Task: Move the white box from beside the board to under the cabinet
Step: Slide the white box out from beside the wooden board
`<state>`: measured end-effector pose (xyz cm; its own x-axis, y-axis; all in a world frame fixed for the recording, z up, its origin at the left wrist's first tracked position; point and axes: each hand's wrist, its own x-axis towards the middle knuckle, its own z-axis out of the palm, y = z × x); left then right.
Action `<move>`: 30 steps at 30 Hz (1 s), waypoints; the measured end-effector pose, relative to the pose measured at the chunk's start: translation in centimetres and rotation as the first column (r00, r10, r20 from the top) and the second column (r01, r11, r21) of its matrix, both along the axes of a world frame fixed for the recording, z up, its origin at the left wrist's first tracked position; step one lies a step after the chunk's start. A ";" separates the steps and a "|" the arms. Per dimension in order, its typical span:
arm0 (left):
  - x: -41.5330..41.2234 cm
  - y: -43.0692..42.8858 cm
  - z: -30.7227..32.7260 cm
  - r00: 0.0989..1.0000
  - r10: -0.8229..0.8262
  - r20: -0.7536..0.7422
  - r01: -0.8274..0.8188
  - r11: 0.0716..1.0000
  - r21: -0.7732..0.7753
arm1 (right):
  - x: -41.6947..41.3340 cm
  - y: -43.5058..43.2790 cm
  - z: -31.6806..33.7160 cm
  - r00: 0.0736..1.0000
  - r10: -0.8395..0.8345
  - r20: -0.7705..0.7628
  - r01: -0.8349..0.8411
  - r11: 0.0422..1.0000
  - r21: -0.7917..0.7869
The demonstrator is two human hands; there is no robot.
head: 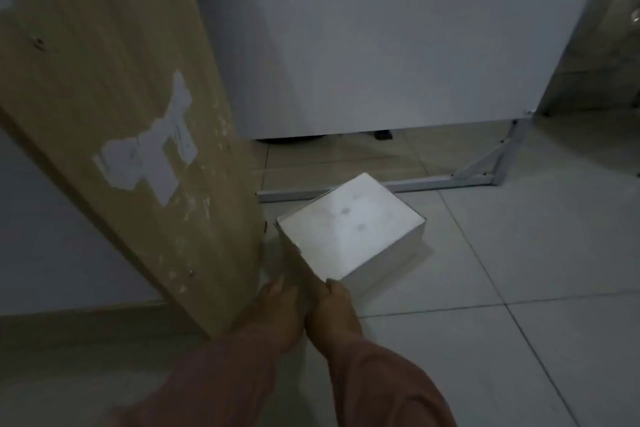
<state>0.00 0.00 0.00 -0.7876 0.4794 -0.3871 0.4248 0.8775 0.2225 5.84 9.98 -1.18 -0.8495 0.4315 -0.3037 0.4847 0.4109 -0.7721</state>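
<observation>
A white box (pixel 349 224) lies flat on the tiled floor just right of a tan wooden board (pixel 114 107) that leans against the wall. Its far corner reaches the metal base rail under the white cabinet (pixel 381 55). My left hand (pixel 277 308) rests at the box's near-left side, next to the board's foot. My right hand (pixel 332 312) touches the box's near corner with its fingertips. Both hands press against the box's near edge; the fingers are partly hidden, and neither clearly wraps around the box.
A grey metal frame (pixel 478 177) with a diagonal brace holds the cabinet above the floor, leaving a dark gap (pixel 329 139) beneath. Pale floor tiles (pixel 519 288) spread to the right. A wall with a skirting board (pixel 69 319) is at the left.
</observation>
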 end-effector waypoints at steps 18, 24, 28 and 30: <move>0.4 -0.7 -1.7 0.974 0.218 -0.063 -0.194 0.943 0.272 | 0.4 2.9 -2.3 0.967 0.252 0.049 -0.251 0.887 0.387; 1.0 0.0 -1.7 0.950 0.311 -0.038 -0.292 0.923 0.251 | 4.0 5.8 -1.3 0.956 0.276 0.100 -0.291 0.849 0.441; 0.7 0.8 -1.8 0.930 0.366 0.041 -0.366 0.905 0.215 | 4.8 6.0 -1.8 0.992 0.123 0.011 -0.117 0.908 0.403; 0.2 1.4 -1.7 0.920 0.387 0.064 -0.392 0.894 0.219 | 5.0 5.5 -1.9 0.987 -0.146 0.064 0.129 0.969 0.212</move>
<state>0.19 1.39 -1.71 -0.9230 0.2110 -0.3219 0.0533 0.8983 0.4360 10.83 15.50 -3.12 -0.7544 0.6031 -0.2590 0.6037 0.4827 -0.6345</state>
